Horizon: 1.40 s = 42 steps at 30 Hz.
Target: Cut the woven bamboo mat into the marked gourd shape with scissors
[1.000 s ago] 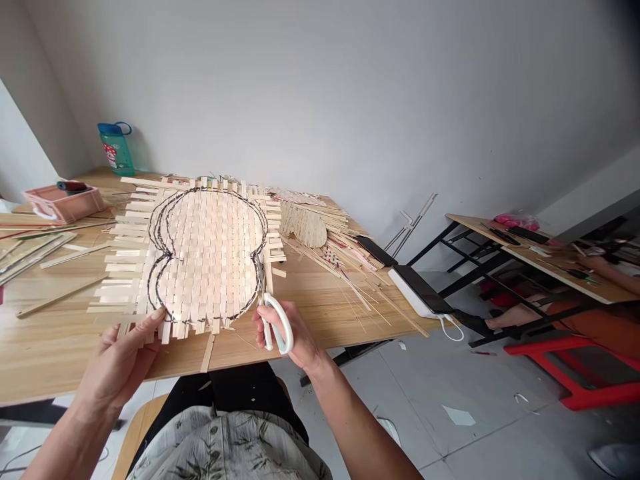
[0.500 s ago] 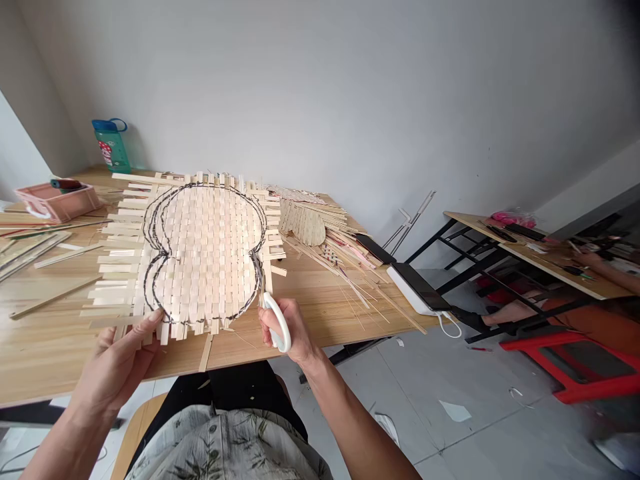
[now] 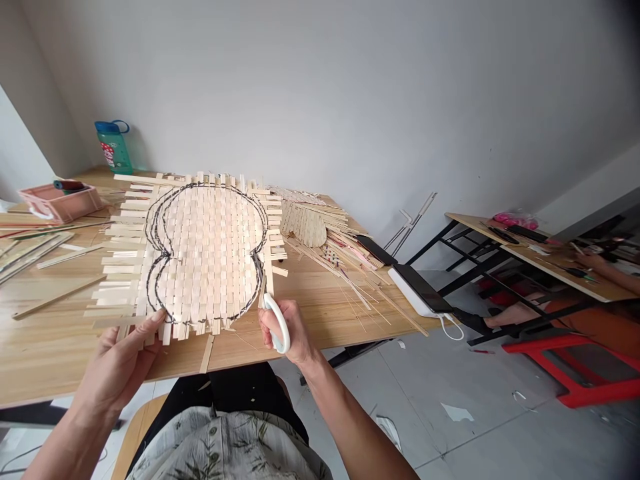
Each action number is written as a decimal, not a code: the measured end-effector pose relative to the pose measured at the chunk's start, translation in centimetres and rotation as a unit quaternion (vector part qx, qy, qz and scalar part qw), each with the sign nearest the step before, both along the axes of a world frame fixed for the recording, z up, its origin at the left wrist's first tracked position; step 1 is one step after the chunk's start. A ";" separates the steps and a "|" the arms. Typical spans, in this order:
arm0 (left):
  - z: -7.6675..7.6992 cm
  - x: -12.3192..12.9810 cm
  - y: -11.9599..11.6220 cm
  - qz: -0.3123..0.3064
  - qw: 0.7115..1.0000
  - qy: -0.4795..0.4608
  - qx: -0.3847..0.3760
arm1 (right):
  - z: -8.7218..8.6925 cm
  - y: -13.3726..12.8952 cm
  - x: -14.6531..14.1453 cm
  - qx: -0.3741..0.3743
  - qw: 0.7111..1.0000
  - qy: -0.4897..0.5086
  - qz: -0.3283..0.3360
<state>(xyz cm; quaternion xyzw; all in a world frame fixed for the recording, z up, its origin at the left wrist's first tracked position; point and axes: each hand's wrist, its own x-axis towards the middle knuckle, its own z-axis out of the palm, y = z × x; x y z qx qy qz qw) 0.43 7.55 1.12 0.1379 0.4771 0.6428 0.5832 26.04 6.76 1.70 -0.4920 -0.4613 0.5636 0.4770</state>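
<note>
Scissors [image 3: 283, 328] have closed up: their white handles, spread apart in the earliest frame, are now drawn together, while their blades are still at the right edge of the woven mat [image 3: 210, 253], by its black outline. Since the frame just before, hardly anything has shifted but the view, very slightly. The mat keeps its place over the left part of the table [image 3: 320, 327], near the person; whether it lies flat, I cannot tell.

Two hands are at work. The left hand [image 3: 125, 357] pinches the mat's near left corner, thumb on top; the right hand [image 3: 293, 333] grips the one pair of scissors.

Counted on the table: one blue-lidded bottle [image 3: 115, 150] at the far left, one pink box [image 3: 75, 205] with a dark spool [image 3: 69, 185] on it, one smaller woven piece [image 3: 305, 225] right of the mat, and one black phone [image 3: 423, 288] at the right end. Loose strips [image 3: 63, 297] are too many to count. Further right stands one red stool [image 3: 575, 387].
</note>
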 end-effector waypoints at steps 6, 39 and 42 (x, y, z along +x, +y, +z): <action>-0.2 -0.1 0.1 -0.018 1.000 0.014 0.009 | -0.2 0.1 0.0 0.004 1.000 0.011 0.008; 0.4 0.2 -0.1 -0.018 1.000 0.009 -0.013 | -0.7 1.0 -0.2 -0.012 1.000 0.017 -0.002; 0.3 0.2 -0.1 -0.033 0.999 0.013 -0.018 | -0.4 1.1 -0.1 -0.006 1.000 0.024 0.000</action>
